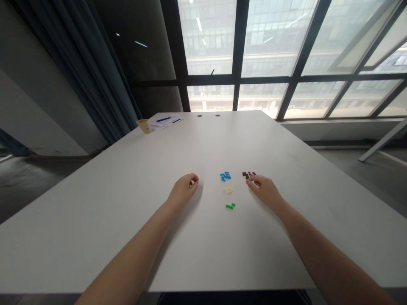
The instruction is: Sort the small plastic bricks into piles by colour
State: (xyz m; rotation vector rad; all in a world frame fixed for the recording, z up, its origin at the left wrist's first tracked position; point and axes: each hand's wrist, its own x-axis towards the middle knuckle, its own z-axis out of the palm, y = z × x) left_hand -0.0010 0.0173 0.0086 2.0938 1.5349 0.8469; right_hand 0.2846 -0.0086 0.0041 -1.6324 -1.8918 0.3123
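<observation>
My left hand (185,185) rests low over the table, left of the small pieces. Its thumb and fingers are pinched together, and whatever they hold is too small to make out. My right hand (262,188) is at the near edge of a cluster of dark brown toy bricks (244,174), covering part of it. Those fingers are curled and closed, with anything between them hidden. Between my hands lie several blue toy bricks (225,176), a few pale yellow bricks (228,190) nearer me, and two green bricks (229,207) nearest me.
The white table (203,254) reaches to the windows. A paper cup (144,126) stands at its far left edge, beside papers (171,123) with a blue pen (163,119) on them. Two round dark discs (218,115) are at the far end. A blue curtain (92,63) hangs left.
</observation>
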